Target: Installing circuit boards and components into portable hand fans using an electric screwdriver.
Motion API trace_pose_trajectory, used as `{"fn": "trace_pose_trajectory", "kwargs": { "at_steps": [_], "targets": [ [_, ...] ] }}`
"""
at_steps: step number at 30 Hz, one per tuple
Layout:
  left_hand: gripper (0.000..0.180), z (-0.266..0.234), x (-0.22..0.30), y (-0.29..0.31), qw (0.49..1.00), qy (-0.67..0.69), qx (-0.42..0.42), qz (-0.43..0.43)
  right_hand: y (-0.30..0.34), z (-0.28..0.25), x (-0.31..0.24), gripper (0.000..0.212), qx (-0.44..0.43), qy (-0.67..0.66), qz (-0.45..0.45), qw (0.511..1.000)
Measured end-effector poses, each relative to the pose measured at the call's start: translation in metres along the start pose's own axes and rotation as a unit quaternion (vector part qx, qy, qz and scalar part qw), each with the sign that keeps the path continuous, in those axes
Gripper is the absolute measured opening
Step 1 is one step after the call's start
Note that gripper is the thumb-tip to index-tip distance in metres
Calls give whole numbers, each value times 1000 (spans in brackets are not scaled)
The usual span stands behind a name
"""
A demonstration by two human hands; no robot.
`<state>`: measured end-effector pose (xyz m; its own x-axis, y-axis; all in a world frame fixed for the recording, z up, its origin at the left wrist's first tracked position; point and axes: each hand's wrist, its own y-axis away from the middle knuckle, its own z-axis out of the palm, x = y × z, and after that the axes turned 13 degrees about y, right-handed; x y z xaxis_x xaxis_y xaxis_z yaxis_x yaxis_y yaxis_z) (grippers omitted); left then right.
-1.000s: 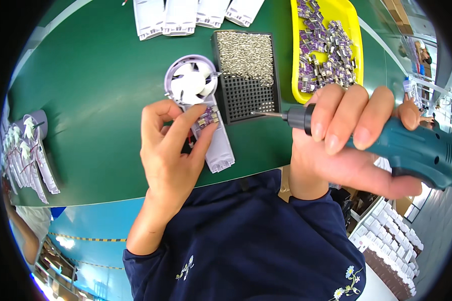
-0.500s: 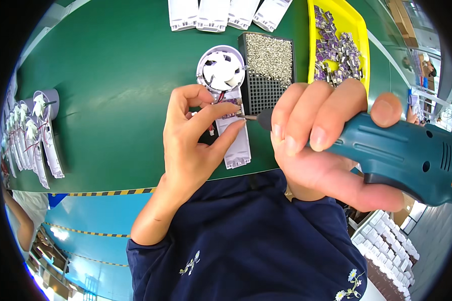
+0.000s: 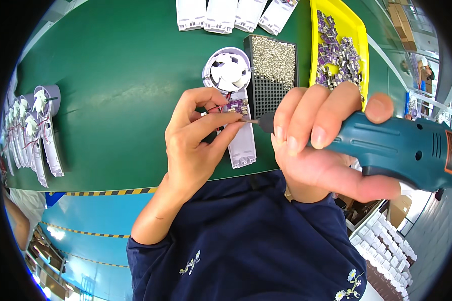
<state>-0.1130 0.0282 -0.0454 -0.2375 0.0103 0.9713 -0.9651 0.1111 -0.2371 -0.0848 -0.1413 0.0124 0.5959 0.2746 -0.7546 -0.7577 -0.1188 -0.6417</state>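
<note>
Gripping a teal electric screwdriver (image 3: 391, 145), the right hand (image 3: 316, 163) holds its bit (image 3: 250, 121) at the left hand's (image 3: 193, 143) near-meeting fingertips (whether they pinch anything is hidden) over a white housing (image 3: 242, 149), fan (image 3: 229, 72) and purple board (image 3: 237, 106) in place, fastening apparently unfinished.

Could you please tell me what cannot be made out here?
Head view:
Screwdriver tip: hidden by the left hand.
Screwdriver's back end: cut off by the right rim.
Circuit board's lower edge: partly covered by the left hand.
White casings and yellow tray: far ends cut off by the top edge.
Metal pieces in the black tray: too small to count.
</note>
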Motion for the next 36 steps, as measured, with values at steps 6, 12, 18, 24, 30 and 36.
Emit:
{"fn": "trace_pose_trajectory", "kwargs": {
  "at_steps": [6, 12, 18, 24, 30, 36],
  "targets": [
    [20, -2, -2, -2, 1000, -4, -15, 19, 1, -6, 10, 81, 61, -78, 25, 995],
    [21, -2, -3, -3, 999, -7, -23, 25, 4, -10, 10, 80, 120, -101, 43, 987],
    [36, 0, 7, -2, 999, -18, -31, 11, 5, -5, 2, 77, 88, -36, -9, 995],
    [39, 1, 0, 0, 999, -53, -4, -3, 7, 7, -10, 83, 25, 79, -27, 996],
    [35, -1, -4, -1, 999, -35, -12, -27, 11, 11, -4, 84, 12, 97, -39, 994],
    [32, -1, 0, -3, 999, -25, -18, -30, 14, 12, 0, 84, 1, 113, -40, 993]
  ]
}}
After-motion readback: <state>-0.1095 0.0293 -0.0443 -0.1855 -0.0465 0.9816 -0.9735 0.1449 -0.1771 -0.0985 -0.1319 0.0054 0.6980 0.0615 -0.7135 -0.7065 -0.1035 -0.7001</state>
